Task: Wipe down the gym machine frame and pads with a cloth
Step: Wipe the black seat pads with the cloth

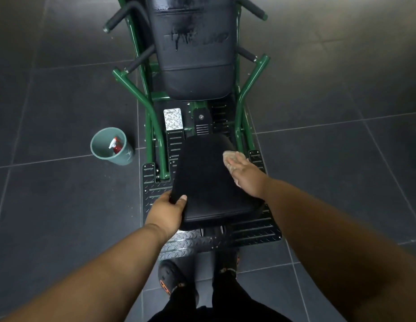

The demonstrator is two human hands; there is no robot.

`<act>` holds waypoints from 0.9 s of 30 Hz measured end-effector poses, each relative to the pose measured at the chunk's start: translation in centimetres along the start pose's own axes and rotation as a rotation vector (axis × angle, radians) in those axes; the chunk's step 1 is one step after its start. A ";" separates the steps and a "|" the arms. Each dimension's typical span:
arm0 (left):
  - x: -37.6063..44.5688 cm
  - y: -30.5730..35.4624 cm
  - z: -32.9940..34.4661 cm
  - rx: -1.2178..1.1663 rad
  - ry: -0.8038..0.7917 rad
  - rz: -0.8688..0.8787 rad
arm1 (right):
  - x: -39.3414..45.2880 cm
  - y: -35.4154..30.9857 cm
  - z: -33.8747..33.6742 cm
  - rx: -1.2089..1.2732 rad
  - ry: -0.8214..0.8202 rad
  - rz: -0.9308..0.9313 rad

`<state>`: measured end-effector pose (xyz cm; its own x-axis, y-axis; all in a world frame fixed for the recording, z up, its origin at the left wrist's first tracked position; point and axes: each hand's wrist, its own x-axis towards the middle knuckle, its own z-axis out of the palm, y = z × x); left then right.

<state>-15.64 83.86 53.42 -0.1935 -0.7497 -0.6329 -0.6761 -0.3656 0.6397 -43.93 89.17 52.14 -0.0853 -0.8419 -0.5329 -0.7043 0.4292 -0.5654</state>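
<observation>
A green-framed gym machine (243, 94) stands in front of me on a dark tiled floor. Its black seat pad (207, 180) lies low in the middle. My left hand (166, 213) grips the seat pad's near left corner, thumb on top. My right hand (245, 174) lies flat on a beige cloth (230, 156), pressing it onto the seat pad's right edge. Behind the seat rises the black back pad (193, 49), which shows wet streaks across its surface.
A green bucket (111, 146) with a red spray bottle (116, 145) inside stands on the floor left of the machine. Black foam handles (123, 16) stick out at both sides. A diamond-plate footplate (255, 231) lies under the seat. My shoes (172, 277) are just behind it.
</observation>
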 end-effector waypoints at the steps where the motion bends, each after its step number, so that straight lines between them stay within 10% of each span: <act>1: 0.1 0.0 -0.1 -0.006 -0.008 -0.012 | -0.5 -0.3 -0.2 0.238 0.002 0.031; 12: 0.6 0.5 -0.4 0.051 -0.035 -0.064 | -9.2 -1.1 5.2 1.271 0.309 0.226; 27: -0.6 -1.8 -2.9 0.334 -0.121 0.297 | -9.8 -6.6 9.5 1.739 0.779 0.584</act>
<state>-12.23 83.34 53.92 -0.4819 -0.7177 -0.5027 -0.7671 0.0683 0.6378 -31.69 97.66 55.10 -0.5807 -0.2360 -0.7791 0.7934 0.0505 -0.6066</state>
